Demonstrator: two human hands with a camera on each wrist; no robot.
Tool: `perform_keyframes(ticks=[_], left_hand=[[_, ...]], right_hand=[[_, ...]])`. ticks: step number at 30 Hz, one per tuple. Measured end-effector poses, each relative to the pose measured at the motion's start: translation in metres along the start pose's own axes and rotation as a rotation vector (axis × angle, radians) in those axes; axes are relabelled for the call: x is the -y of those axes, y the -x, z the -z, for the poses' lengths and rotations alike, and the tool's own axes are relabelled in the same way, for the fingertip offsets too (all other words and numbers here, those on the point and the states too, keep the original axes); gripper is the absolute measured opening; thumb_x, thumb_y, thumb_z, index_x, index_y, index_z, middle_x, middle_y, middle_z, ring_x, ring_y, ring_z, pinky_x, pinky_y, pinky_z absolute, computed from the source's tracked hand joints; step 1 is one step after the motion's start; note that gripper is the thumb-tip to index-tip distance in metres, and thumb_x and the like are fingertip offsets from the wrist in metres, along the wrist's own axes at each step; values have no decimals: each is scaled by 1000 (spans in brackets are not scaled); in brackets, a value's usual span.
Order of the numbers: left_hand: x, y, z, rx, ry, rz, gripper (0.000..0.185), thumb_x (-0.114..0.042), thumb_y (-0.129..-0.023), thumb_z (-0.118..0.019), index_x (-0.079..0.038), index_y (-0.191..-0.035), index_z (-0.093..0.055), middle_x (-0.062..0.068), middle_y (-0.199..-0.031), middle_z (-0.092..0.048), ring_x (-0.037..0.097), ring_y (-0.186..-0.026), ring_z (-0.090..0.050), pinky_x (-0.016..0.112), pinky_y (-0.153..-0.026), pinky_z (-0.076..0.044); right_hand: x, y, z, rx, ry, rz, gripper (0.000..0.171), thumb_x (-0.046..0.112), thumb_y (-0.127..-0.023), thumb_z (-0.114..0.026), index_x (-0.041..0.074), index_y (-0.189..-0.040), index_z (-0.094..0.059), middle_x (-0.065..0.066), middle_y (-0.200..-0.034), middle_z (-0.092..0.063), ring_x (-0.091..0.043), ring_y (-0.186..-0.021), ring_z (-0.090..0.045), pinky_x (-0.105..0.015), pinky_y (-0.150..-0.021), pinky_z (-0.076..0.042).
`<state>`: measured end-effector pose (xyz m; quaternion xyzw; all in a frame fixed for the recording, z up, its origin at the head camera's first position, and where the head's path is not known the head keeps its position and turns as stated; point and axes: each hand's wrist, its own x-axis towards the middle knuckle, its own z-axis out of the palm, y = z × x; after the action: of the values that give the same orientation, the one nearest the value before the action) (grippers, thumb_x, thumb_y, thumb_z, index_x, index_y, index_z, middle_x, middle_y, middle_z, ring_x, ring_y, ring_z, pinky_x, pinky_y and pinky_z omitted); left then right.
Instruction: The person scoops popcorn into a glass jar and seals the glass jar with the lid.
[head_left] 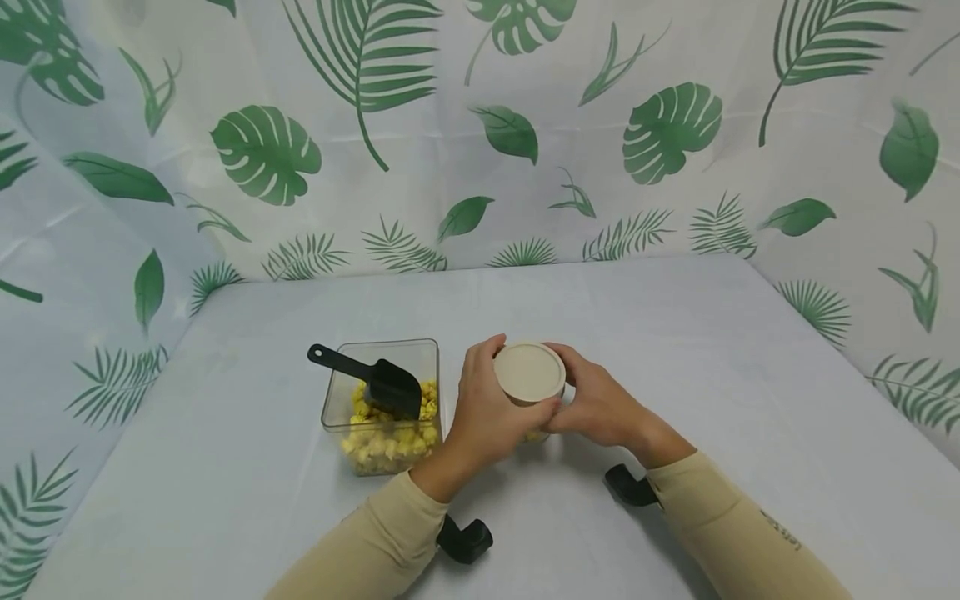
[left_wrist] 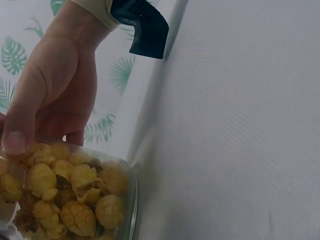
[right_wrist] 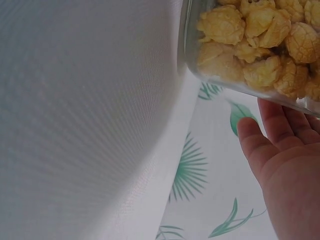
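A clear jar of popcorn [left_wrist: 80, 200] with a round cream lid [head_left: 529, 372] stands upright between both hands, close over the table. My left hand [head_left: 487, 408] curls around the lid's left side, its thumb along the front rim. From the right, my right hand [head_left: 603, 408] grips just below the lid, fingers behind and thumb in front. In the left wrist view the right thumb [left_wrist: 17, 137] presses at the jar's upper part. The right wrist view has the jar [right_wrist: 260, 50] full of yellow popcorn, with the right hand [right_wrist: 290, 160] beside it.
Left of the hands stands a clear square container [head_left: 337, 400] holding popcorn, a black scoop [head_left: 382, 383] resting in it. Black mounts, one at the left wrist [head_left: 465, 542] and one at the right [head_left: 630, 487], hang low over the white table [head_left: 225, 467]. Leaf-printed cloth [head_left: 562, 150] walls the back and sides.
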<state>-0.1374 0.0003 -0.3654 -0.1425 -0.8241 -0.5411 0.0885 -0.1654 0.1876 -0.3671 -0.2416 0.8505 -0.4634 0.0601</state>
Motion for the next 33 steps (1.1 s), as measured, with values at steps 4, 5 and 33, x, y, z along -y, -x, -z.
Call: perform_keyframes(ticks=[4,5,33], left_hand=[[1,-1,2,12,-15,-70,85,-27,-80,-81,2,-146,-36,17,-137,-45,31,-113,-53,49,-88,-50],[1,-1,3,20,-14,-76,84,-27,-81,-80,2,-147,-36,18,-137,-45,31,-114,-54,49,-88,-50],[-1,6,2,82,71,-11,97,-28,-83,-81,-4,-157,-22,17,-149,-35,29,-121,-50,50,-94,-47]], right_hand=[[1,0,0,-4,13,-8,92,21,-77,-85,3,-151,-35,-15,-144,-50,-37,-135,-44,-62,-107,-34],[1,-1,1,-4,13,-7,92,21,-77,-85,3,-151,-35,-15,-144,-49,-37,-135,-44,-62,-107,-34],[-1,3,6,73,-28,11,91,21,-80,-81,6,-155,-32,-11,-149,-46,-33,-138,-41,-59,-109,-34]])
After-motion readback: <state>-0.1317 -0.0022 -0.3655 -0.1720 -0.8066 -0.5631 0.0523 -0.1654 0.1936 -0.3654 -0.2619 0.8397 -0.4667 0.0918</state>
